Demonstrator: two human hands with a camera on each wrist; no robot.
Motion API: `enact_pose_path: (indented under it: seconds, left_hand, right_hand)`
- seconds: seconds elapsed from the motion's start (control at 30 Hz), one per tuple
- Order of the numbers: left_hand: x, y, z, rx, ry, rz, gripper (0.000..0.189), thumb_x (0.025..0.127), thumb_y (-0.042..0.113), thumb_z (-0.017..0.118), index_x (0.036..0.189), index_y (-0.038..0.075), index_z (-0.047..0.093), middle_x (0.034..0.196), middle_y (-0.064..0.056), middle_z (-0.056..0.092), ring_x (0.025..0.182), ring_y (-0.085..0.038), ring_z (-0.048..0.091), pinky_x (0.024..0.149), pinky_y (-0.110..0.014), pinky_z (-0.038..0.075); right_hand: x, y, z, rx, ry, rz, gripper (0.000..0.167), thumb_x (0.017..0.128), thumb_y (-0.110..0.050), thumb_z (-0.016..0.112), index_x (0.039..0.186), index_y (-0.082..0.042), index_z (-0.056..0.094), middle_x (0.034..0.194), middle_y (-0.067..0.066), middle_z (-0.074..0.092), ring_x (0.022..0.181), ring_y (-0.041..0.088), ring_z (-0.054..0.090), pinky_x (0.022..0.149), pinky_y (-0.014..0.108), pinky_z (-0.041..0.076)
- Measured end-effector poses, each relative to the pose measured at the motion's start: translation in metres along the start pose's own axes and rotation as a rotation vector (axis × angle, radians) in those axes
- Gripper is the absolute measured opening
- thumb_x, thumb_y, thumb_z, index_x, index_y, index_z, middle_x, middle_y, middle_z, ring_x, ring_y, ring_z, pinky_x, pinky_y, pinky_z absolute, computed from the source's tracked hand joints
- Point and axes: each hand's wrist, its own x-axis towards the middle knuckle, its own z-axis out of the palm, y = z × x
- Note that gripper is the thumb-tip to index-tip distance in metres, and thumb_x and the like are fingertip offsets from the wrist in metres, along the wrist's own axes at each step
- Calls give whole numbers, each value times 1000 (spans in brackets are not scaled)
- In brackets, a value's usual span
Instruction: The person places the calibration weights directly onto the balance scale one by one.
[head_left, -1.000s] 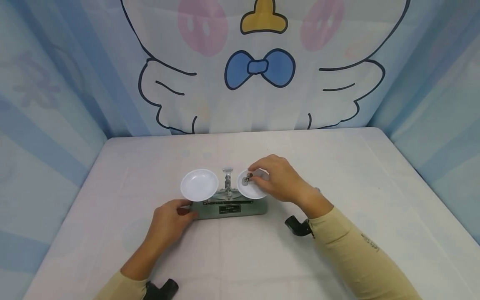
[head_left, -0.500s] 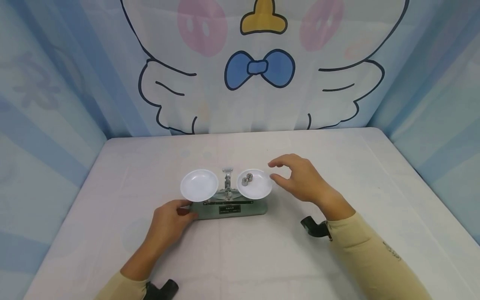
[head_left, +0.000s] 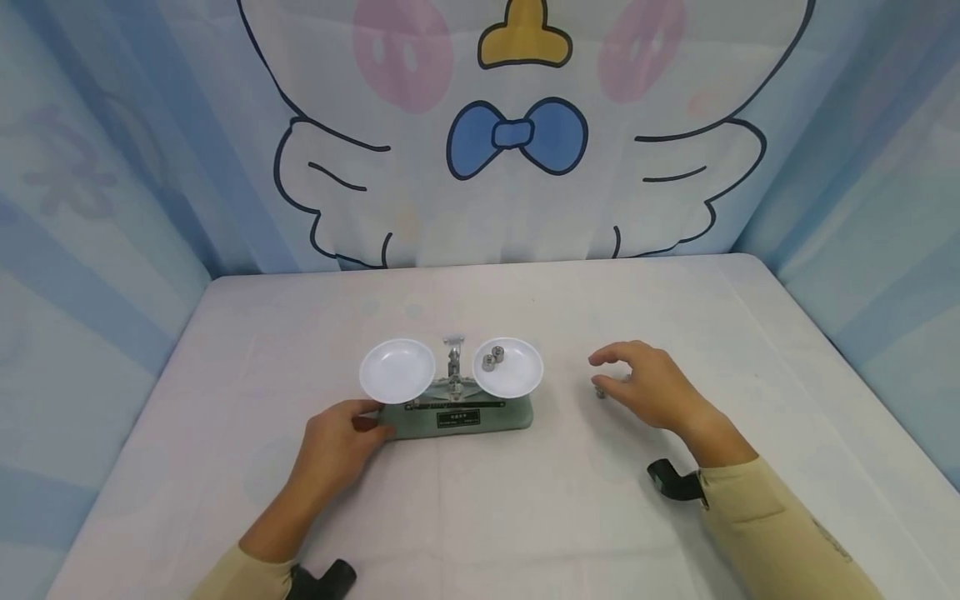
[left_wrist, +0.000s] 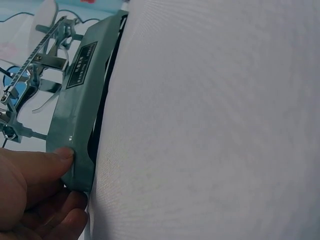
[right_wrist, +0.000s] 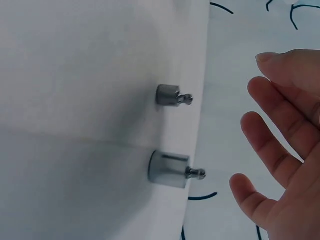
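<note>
Two metal weights (head_left: 489,363) sit side by side in the right pan (head_left: 519,377) of the green-based balance scale (head_left: 456,395), which stands on the desk (head_left: 450,525). My left hand (head_left: 337,442) has thumb and fingers clamped on the left end of its base (left_wrist: 76,112). My right hand (head_left: 654,390) is off to the scale's right, fingers apart, near a smaller weight (right_wrist: 168,95) and a larger weight (right_wrist: 169,170), both upright on the desk, a gap between them.

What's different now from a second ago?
The right hand let go of a small metal weight in the right pan and moved right, toward two more weights on the table. The left hand still grips the scale's green base.
</note>
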Motion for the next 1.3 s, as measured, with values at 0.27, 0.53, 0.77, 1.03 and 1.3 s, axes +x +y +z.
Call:
enact_pose_path:
  seconds: [0.27,0.53,0.77,1.03,1.3]
  left_hand:
    - [0,1,0,5,-4,-12,40,85,10,77,121,-4,66,112,-18,70,101,-32,67,85,-49,56]
    - [0,0,0,1,-6,-10,40,86,10,77,122,-4,66,114,-18,70,102,-32,67,85,-48,56]
    - [1,-1,0,-1,-12,-11,41,86,11,76,122,-4,66,114,-18,70,102,-32,67,86,-49,55]
    - [1,-1,0,0,-12,-3,41,86,11,77,122,-4,66,113,-18,70,102,-32,67,86,-49,56]
    - [0,0,0,-9,-14,-11,41,86,11,77,123,-5,66,113,-20,70,103,-34,67,86,-50,55]
  right_hand:
    - [-6,19,5,-13,-20,2,17,91,-11,69,106,-5,73,110,13,69,111,39,58,96,58,45]
    - [-6,26,10,-35,-55,-13,13,89,-8,67,101,-8,74,105,8,70,103,34,60,91,55,48]
    - [-4,24,12,-51,-71,-11,14,88,-5,69,101,-9,74,103,7,70,104,35,60,91,55,47]
    - [-5,22,14,-128,-48,-42,12,87,-4,72,97,-10,77,99,6,72,105,37,61,93,58,45]
    - [-6,19,17,-196,-18,-102,9,85,-4,76,91,-10,77,91,2,74,102,35,63,93,59,44]
